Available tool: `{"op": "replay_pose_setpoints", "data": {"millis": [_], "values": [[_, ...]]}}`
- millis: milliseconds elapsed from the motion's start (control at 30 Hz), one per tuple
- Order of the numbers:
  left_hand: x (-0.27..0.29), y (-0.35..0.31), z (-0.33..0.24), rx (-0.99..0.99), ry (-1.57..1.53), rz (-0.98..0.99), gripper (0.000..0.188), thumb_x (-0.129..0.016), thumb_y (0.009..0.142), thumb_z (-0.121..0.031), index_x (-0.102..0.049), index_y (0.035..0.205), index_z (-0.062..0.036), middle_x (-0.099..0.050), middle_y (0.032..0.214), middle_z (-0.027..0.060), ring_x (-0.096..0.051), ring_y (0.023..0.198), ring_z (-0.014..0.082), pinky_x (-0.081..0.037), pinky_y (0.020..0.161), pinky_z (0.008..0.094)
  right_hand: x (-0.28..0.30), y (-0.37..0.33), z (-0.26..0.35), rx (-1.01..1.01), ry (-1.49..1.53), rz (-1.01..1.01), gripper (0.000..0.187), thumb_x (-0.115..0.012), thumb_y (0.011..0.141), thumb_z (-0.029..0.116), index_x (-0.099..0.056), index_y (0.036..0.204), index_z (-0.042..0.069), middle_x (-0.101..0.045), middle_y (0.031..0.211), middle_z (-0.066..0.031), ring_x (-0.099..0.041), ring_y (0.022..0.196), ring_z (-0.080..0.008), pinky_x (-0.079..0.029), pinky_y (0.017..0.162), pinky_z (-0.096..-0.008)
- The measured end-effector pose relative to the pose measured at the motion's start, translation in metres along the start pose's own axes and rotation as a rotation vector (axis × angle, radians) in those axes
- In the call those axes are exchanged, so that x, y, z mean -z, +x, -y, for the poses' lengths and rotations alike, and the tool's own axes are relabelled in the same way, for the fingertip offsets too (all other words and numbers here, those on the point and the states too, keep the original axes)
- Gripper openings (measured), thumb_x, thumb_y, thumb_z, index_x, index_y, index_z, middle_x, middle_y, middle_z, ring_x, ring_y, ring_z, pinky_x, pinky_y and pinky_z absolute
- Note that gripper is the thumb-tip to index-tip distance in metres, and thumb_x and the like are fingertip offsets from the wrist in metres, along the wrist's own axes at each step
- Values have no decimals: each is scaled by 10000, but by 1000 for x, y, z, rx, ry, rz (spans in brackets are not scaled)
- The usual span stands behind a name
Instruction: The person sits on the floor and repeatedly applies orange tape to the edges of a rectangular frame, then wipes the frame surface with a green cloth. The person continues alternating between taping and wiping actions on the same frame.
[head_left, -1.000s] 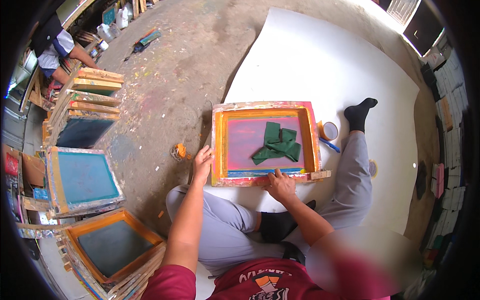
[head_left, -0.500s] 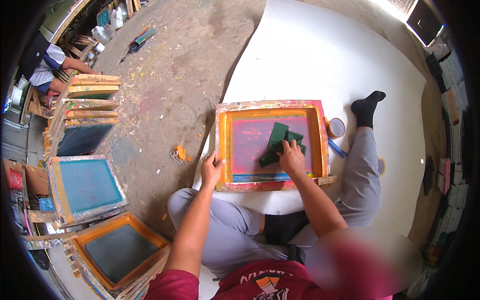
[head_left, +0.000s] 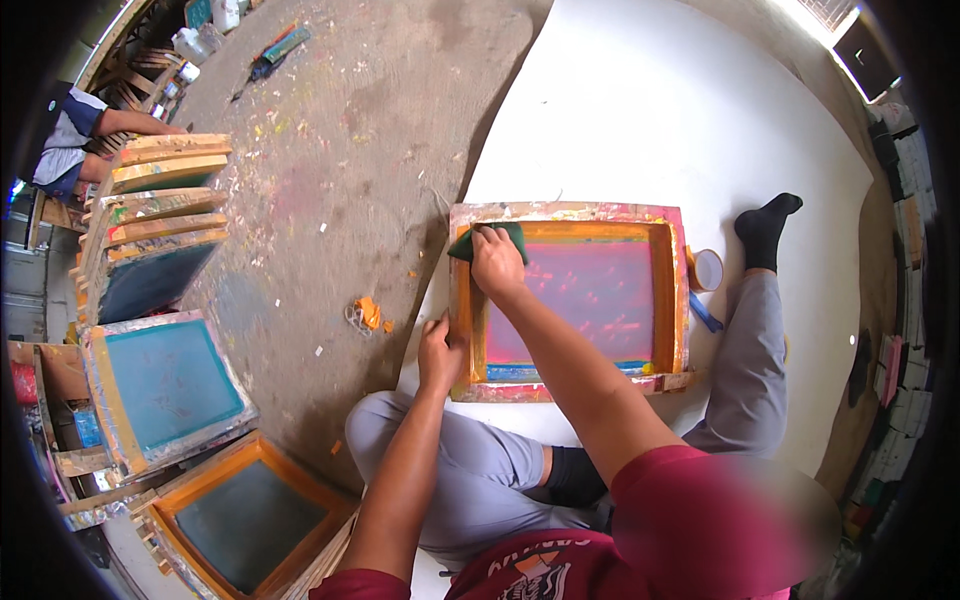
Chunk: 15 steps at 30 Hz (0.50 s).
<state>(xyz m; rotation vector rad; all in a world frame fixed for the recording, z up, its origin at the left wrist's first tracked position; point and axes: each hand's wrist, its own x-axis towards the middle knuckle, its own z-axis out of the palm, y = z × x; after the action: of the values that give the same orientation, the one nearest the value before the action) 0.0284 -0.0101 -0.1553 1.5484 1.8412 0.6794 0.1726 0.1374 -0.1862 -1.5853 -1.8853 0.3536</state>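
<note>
A: Biggest first, what's down there?

B: White sheet spread over a dirty floor. Person sits on it w/ legs apart, and a wooden screen frame lies flat betw. the knees, pink mesh, orange tape round the inside.

A: Other frames?

B: Yep, stack of frames off to the person's left, teal and dark mesh, some leaning. Another person sits at the far left edge.

A: Hands?

B: Left hand grips the frame's left rail near the bottom corner, fingers curled over the wood. Right hand sits at the frame's top left corner, fingers closed, pressing a green cloth onto the mesh and rail.

A: Small stuff?

B: Tape roll just right of the frame, blue stick below it, orange scrap on the floor to the left.
</note>
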Motion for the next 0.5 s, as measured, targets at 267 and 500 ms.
{"op": "replay_pose_setpoints", "data": {"millis": [267,500], "values": [[-7,6,25,21,-7,-12,391,-666,969,-105,-675,1334,37,-671,1102,228,-662,1036,388,-533,895,436,41,-104,26,311,-187,258,131,-627,782,149,-706,844,66,-608,1002,-95,-556,1042,-295,-473,943,-409],[-1,10,17,81,-72,-10,393,-674,972,-106,-677,1341,27,-680,1133,208,-685,1039,372,-553,910,421,77,-151,57,99,29,789,223,-716,812,257,-785,909,68,-677,1049,-105,-630,1097,-334,-534,964,-451]]}}
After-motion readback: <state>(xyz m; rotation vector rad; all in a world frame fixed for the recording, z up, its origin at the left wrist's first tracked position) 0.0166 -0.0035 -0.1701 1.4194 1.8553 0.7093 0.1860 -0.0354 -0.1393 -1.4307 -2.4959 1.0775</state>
